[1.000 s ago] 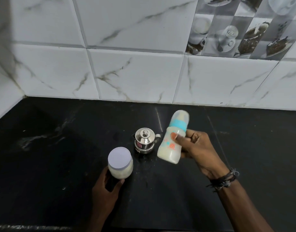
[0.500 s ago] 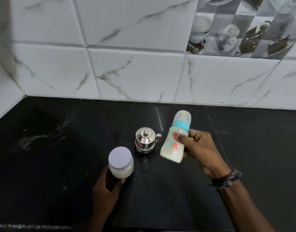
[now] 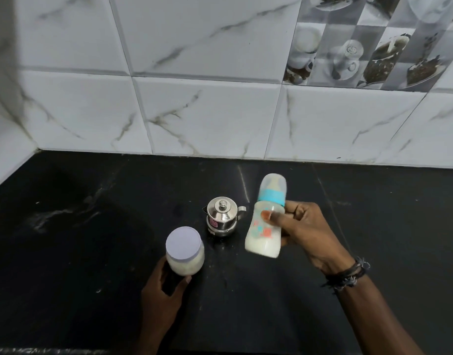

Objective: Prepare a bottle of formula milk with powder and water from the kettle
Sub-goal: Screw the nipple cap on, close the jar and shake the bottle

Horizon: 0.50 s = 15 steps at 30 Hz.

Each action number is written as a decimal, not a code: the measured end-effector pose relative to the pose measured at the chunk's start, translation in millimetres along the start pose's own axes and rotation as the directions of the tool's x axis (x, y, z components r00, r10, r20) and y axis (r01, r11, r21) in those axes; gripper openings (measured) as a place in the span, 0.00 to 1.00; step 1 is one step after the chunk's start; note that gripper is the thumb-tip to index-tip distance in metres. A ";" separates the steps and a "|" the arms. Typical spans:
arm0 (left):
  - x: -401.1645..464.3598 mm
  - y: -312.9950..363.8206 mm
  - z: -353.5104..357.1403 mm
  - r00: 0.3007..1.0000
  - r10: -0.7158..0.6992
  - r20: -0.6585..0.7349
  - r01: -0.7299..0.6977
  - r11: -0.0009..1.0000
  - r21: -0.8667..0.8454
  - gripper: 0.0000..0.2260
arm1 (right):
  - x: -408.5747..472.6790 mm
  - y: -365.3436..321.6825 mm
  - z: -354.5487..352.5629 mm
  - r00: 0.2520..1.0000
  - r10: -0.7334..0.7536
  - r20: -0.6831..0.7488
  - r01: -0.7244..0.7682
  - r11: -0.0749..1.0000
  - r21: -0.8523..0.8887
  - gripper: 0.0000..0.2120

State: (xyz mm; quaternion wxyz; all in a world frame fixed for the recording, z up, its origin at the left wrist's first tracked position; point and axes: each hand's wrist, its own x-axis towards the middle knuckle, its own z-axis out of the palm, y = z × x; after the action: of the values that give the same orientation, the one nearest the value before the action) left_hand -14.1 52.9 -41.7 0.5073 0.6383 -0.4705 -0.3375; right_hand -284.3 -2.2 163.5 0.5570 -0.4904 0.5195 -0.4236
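Note:
A baby bottle (image 3: 265, 226) with a blue collar, a clear cap and white milk in its lower part is lifted off the counter, nearly upright and leaning slightly. My right hand (image 3: 304, 231) grips it round the middle. A clear powder jar (image 3: 185, 252) with a pale lilac lid stands on the black counter (image 3: 92, 252); my left hand (image 3: 166, 290) holds its near side. A small steel kettle (image 3: 222, 217) with its lid on stands between jar and bottle, touched by neither hand.
White marble-look wall tiles (image 3: 207, 111) close the back and left of the counter. A decorative tile strip (image 3: 368, 47) sits at the upper right. The counter's front edge runs along the bottom of the view.
The bottle in my right hand has shifted slightly and become a little more upright. My left hand and the jar have stayed put.

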 end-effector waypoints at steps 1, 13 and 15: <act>-0.3 0.3 0.1 1.000 -0.003 0.002 0.003 1.000 -0.001 0.31 | 1.4 0.2 -0.7 0.999 -0.009 -0.043 0.010 1.000 0.020 0.12; 0.3 -0.1 -0.4 1.000 -0.029 0.007 0.029 0.999 0.017 0.29 | -2.3 -0.9 2.3 0.997 0.016 0.072 -0.017 1.000 0.004 0.15; 0.0 1.0 -0.2 1.000 -0.021 0.001 0.021 1.000 0.008 0.29 | -3.7 -0.1 0.1 0.995 0.036 0.091 -0.031 0.998 -0.056 0.16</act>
State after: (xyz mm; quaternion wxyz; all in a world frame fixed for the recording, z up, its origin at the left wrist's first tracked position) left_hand -14.2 52.9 -40.6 0.5009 0.6450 -0.4656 -0.3409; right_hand -284.6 1.4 164.2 0.5739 -0.5155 0.5127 -0.3769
